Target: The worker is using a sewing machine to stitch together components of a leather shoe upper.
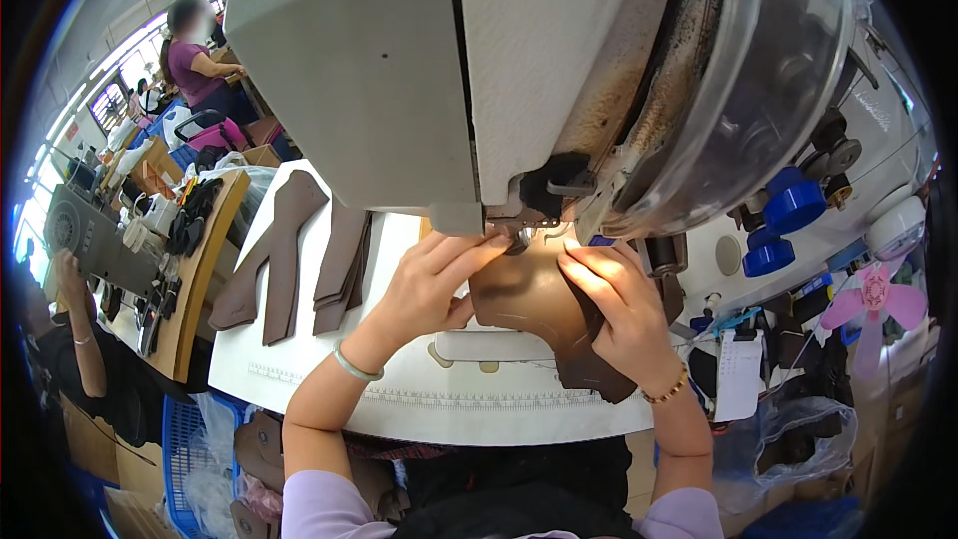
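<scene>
A brown leather-like piece with a curved lower edge lies under the head of a sewing machine. My left hand grips its left edge, fingertips close beside the presser foot and thumb lower down. On the other side, my right hand holds the piece by its right part, fingers pressed together and pointing toward the foot. The thumb of that hand is hidden. A darker flap of the piece hangs below the right hand. The needle tip cannot be made out.
More brown cut pieces lie on the white table at left. A blue basket stands below left. Blue knobs, a pink fan and a white paper pad are at right. Other people work at left.
</scene>
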Tool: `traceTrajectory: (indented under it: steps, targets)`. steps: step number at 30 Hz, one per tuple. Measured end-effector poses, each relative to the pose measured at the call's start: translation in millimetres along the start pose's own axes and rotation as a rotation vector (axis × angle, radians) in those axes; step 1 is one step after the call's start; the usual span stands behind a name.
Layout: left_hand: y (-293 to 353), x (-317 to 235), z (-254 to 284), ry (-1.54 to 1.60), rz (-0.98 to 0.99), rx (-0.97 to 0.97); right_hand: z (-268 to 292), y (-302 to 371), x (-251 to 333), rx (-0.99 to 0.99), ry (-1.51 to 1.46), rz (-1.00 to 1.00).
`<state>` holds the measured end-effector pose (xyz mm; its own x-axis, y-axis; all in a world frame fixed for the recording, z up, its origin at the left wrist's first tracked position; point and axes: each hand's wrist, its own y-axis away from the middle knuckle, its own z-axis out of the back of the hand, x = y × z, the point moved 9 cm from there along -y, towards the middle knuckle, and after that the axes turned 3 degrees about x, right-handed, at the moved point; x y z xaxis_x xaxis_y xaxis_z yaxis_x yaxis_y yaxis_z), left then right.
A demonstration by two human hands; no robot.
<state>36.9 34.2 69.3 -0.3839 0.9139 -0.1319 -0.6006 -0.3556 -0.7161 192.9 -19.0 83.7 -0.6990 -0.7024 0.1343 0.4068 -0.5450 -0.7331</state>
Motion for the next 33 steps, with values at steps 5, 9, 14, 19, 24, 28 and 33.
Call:
traceTrajectory:
  steps: [5,9,14,19,24,28,33]
  targets:
    - [-3,27,1,0.233,0.043,0.037,71,46,20,-0.065,0.264,0.056]
    - [-2,42,-6,0.457,0.132,0.087,233,171,-3,-1.255,0.663,0.084]
    - [-2,36,-9,0.505,0.122,0.052,424,210,-197,-1.236,0.437,-0.570]
    - [-1,35,-8,0.488,0.148,0.033,476,179,-331,-0.693,-0.017,-0.643]
    - [-2,35,-6,0.507,0.131,0.005,482,195,-360,-0.881,-0.269,-0.705]
    - [-1,35,-6,0.490,0.128,0.005,481,201,-362,-0.954,-0.318,-0.712]
    - [-2,31,-4,0.447,0.092,-0.005,476,206,-366,-1.009,-0.363,-0.717]
